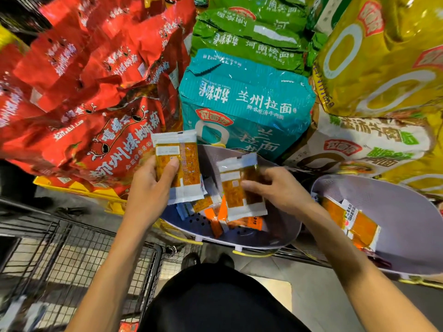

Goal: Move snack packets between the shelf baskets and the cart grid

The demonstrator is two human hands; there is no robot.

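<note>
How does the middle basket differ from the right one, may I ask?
The middle basket holds a jumbled heap of packets; the right basket, one or two. The middle basket is fully in frame; the right basket is cut off. Both are pale lilac, perforated.

Shop, grocery aisle. The shelf [79,191] was crammed with stacks of identical retail packs: red noodle bags [96,92], teal packs [244,99], green packs [251,32], yellow packs [383,56]. A wire shopping cart [60,255] stood lower left. Pale baskets [412,236] of small snack packets [354,221] sat at the shelf's front edge.
</note>
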